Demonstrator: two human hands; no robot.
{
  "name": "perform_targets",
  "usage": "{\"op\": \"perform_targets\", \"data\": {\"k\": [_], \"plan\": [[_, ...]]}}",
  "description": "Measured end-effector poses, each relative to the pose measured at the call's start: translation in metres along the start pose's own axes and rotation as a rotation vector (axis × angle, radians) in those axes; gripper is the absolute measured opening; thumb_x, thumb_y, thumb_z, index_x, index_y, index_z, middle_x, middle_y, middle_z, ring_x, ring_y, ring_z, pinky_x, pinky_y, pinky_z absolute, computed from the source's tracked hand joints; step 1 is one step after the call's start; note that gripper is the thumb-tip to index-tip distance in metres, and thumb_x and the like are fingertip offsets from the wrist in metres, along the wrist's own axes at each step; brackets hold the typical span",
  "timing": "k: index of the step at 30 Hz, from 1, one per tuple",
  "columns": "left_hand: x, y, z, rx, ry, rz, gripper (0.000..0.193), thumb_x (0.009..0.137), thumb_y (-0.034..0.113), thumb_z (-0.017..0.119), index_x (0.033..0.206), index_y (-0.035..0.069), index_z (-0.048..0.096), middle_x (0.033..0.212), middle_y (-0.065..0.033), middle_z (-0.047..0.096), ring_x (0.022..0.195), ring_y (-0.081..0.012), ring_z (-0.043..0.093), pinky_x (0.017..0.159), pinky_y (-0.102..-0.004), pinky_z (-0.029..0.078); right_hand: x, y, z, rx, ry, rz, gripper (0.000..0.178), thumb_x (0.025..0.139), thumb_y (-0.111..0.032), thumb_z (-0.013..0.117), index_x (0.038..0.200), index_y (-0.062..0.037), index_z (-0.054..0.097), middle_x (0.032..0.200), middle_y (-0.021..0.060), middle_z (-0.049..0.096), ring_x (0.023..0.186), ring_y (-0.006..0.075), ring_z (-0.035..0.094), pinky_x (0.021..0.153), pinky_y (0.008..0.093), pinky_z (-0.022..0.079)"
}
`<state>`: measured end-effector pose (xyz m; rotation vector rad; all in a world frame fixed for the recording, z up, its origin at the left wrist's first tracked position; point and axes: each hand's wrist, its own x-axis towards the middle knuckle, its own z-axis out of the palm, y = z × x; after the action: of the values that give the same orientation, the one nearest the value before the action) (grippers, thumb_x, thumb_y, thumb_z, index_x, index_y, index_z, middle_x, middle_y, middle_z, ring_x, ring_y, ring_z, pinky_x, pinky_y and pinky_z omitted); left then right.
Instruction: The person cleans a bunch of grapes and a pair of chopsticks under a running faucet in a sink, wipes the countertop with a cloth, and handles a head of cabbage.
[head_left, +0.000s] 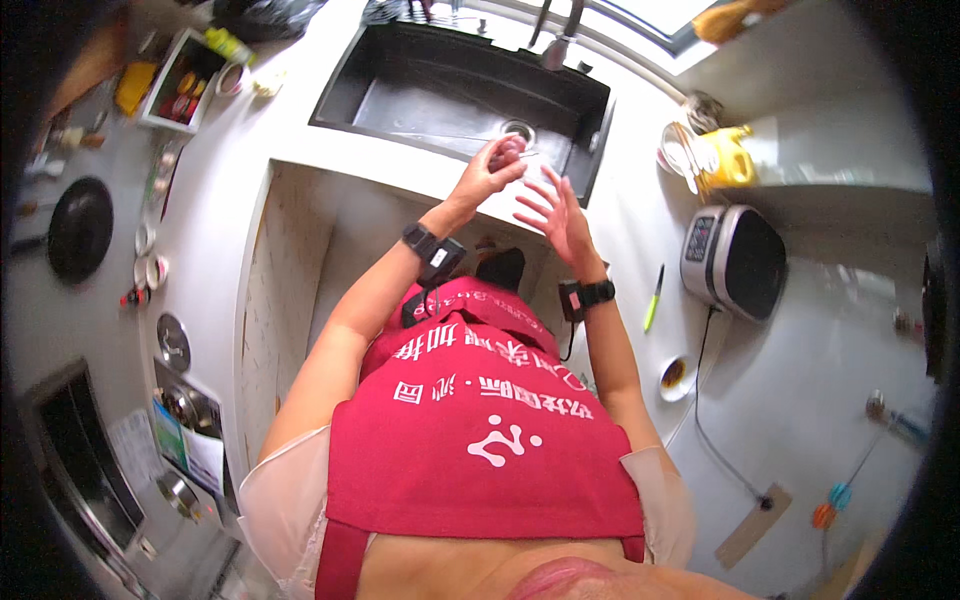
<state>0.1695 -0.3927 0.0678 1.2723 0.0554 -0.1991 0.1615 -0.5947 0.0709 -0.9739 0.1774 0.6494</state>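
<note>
Left hand (487, 172) grips a small pinkish lump (508, 150), kind unclear, at the front edge of the black sink (420, 95), near the drain (518, 131). Right hand (555, 215) spread flat, holding nothing, just beside it.

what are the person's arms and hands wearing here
Both forearms are bare, with no gloves on the left hand or the right hand. Each wrist carries a black band with a small boxy black device, and thin dark cables trail from them. Short pale sleeves cover the shoulders.
</note>
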Motion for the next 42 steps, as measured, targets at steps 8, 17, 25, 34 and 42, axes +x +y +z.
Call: {"op": "perform_targets", "data": {"k": [8, 17, 25, 34, 42], "plan": [[-0.018, 0.014, -0.022, -0.032, -0.071, 0.164, 0.078, 0.084, 0.000, 0.065, 0.154, 0.007, 0.030, 0.152, -0.0115, 0.041, 0.142, -0.0229, 0.037, 0.119, -0.0370, 0.029, 0.065, -0.002, 0.031, 0.249, -0.168, 0.059, 0.040, 0.103, -0.044, 0.048, 0.123, -0.0108, 0.059, 0.126, 0.0134, 0.063, 0.117, 0.0314, 0.062, 0.104, 0.0523, 0.048], [-0.037, 0.002, -0.047, -0.117, 0.165, 0.101, 0.051, 0.088, 0.004, 0.062, 0.138, -0.001, 0.051, 0.138, -0.0119, 0.056, 0.131, -0.0219, 0.050, 0.112, -0.0349, 0.038, 0.060, -0.012, 0.030, 0.327, -0.232, 0.179, 0.041, 0.100, -0.042, 0.055, 0.119, -0.0067, 0.063, 0.126, 0.0130, 0.063, 0.123, 0.0348, 0.057, 0.110, 0.0547, 0.042], [-0.062, -0.016, -0.043, -0.357, 0.193, 0.094, 0.036, 0.092, 0.008, 0.063, 0.127, 0.000, 0.059, 0.123, -0.0099, 0.064, 0.116, -0.0180, 0.061, 0.103, -0.0319, 0.048, 0.038, -0.011, 0.005, 0.206, -0.161, 0.198, 0.034, 0.099, -0.038, 0.058, 0.115, -0.0084, 0.061, 0.123, 0.0103, 0.064, 0.122, 0.0306, 0.057, 0.110, 0.0485, 0.042], [-0.067, 0.003, -0.052, -0.443, 0.211, 0.168, 0.026, 0.094, 0.008, 0.059, 0.119, 0.001, 0.064, 0.114, -0.0084, 0.068, 0.107, -0.0175, 0.066, 0.099, -0.0320, 0.051, 0.063, -0.025, 0.019, -0.008, -0.265, 0.229, 0.028, 0.100, -0.037, 0.057, 0.107, -0.0099, 0.061, 0.122, 0.0086, 0.065, 0.118, 0.0267, 0.060, 0.105, 0.0433, 0.047], [-0.147, 0.002, -0.118, -0.432, 0.553, 0.295, 0.026, 0.097, 0.008, 0.055, 0.120, -0.002, 0.063, 0.116, -0.0130, 0.068, 0.107, -0.0205, 0.067, 0.097, -0.0321, 0.053, 0.139, 0.025, 0.077, -0.133, -0.401, 0.369, 0.036, 0.100, -0.037, 0.059, 0.118, -0.0060, 0.060, 0.122, 0.0126, 0.065, 0.115, 0.0288, 0.062, 0.100, 0.0471, 0.051]]}}
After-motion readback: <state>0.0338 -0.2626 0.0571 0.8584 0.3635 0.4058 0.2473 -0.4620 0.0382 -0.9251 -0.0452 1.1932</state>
